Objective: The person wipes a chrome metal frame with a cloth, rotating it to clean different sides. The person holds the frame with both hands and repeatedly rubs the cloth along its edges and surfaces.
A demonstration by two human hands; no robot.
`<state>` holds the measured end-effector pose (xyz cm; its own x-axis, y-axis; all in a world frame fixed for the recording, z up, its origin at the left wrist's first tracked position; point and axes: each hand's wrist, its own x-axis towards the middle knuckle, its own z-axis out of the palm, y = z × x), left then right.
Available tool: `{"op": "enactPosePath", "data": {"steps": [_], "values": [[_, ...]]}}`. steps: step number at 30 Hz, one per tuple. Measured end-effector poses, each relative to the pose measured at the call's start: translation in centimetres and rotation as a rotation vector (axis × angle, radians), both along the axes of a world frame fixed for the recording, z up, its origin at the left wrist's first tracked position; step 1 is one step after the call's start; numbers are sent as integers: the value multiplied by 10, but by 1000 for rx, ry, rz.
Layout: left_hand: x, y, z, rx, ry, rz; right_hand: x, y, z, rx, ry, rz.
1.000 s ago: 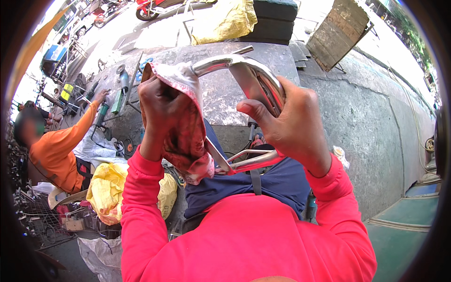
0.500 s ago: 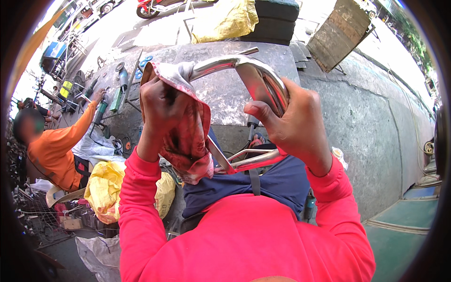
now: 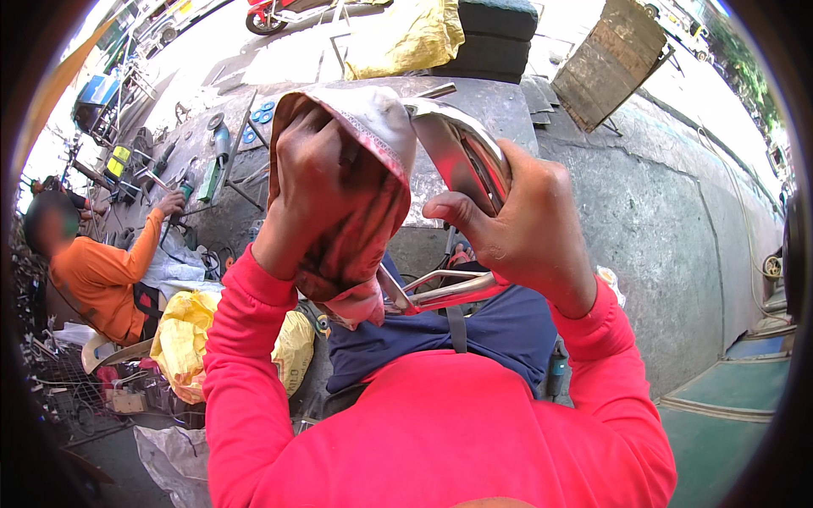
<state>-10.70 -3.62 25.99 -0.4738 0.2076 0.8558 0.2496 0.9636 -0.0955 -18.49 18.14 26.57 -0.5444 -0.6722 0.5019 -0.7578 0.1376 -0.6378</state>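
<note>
Under left hand [image 3: 318, 182], rag [image 3: 364, 212] (pink), chrome frame [image 3: 461, 157]

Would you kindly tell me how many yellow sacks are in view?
2: one crumpled yellow sack lies at the top by the dark tyres; another sits lower left beside the person in orange. Others may be hidden.

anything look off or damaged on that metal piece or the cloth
Nothing stands out. The left hand presses a stained, faded cloth over the shiny bent metal frame, which the right hand grips; no dents or breaks show.
</note>
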Motion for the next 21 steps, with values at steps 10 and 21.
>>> {"op": "enactPosePath", "data": {"steps": [10,21], "values": [[8,1,-2,-51,-81,54,-9,-1,-7,-60,-4,37],[3,2,9,168,-41,-64,-6,-1,-3,5,48,-5]]}}
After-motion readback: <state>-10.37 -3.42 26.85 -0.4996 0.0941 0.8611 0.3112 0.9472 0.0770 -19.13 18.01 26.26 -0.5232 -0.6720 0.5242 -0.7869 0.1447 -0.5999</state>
